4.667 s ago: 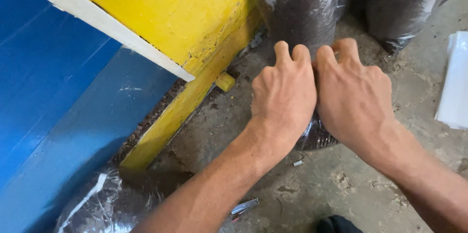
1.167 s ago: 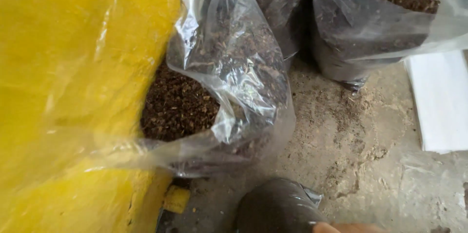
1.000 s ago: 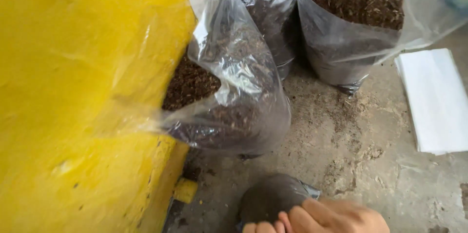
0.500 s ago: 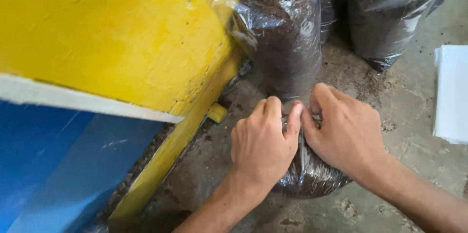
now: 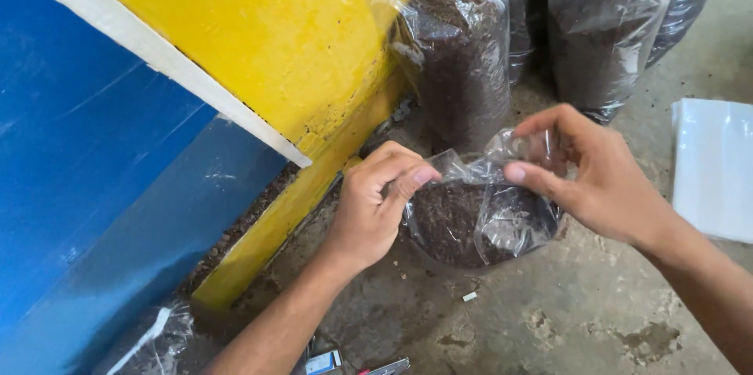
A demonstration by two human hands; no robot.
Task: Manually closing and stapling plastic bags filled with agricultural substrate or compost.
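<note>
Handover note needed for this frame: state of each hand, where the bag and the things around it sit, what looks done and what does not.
Left hand: pinching the near rim of the small clear plastic bag of dark crumbly soil, thumb and forefinger closed on the film.
Right hand: pinching the far rim, pulling the mouth wide.
The bag stands on the dusty concrete floor, beside the yellow painted wall.
Taller filled clear bags stand behind it.
White flat sheets lie at the right.
Done: bag holds soil and stands upright.
Left: mouth is open, not folded or tied.
</note>
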